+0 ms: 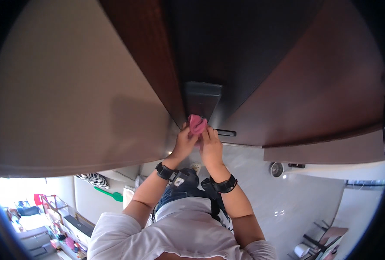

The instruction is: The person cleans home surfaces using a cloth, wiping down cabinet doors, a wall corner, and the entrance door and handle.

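Observation:
A bunched pink cloth [197, 124] is between my two hands, with its folded top facing up. My left hand [184, 143] grips it from the left, and my right hand [211, 145] grips it from the right. Just beyond the cloth, a glossy black lock plate [203, 92] is mounted on a dark door [231, 42]. A black lever handle [226, 132] sticks out to the right of my right fingers. My hands and the cloth hide the lower part of the plate.
A reddish-brown door frame [147, 48] and a beige wall [65, 97] rise close on the left. Grey glossy floor tiles [254, 182] lie below. On the right stand a round metal container [277, 169] and a chair [324, 240]. A green plastic tool [111, 194] lies at lower left.

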A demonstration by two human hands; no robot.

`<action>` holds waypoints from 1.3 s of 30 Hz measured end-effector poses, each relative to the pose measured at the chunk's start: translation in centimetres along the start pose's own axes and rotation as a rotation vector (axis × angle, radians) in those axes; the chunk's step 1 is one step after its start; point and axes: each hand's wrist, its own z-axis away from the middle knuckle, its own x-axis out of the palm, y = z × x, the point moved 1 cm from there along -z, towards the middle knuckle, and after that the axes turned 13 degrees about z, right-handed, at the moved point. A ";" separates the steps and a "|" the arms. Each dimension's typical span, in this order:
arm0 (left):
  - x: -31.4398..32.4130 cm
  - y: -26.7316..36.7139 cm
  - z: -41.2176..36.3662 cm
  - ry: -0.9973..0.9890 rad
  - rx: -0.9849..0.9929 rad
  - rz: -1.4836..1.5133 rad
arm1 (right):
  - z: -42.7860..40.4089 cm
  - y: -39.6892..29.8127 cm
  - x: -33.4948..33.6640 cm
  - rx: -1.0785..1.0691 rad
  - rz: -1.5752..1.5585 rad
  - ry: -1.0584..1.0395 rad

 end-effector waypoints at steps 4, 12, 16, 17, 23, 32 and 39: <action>1.0 -0.3 0.7 0.065 -0.001 0.000 | 0.2 0.2 -1.1 -0.063 0.052 -0.056; 6.1 -1.0 1.3 0.437 -0.035 -0.056 | 1.4 5.3 -2.9 -0.098 0.140 -0.066; 7.6 -0.1 0.9 0.693 0.102 -0.154 | 1.2 6.4 -3.2 -0.184 0.097 -0.046; 7.7 0.2 0.9 0.733 0.142 -0.146 | 1.2 6.4 -3.4 -0.188 0.065 -0.029; 6.5 -1.0 3.3 0.870 0.035 0.017 | 4.6 5.0 -3.4 -0.379 -0.100 -0.112; 5.4 9.3 11.4 0.949 0.665 -0.202 | 3.8 -0.1 -6.0 -0.413 -0.330 -0.071; 2.2 17.1 8.8 0.974 0.993 -0.375 | -2.2 -9.8 -11.1 -0.417 -0.732 0.161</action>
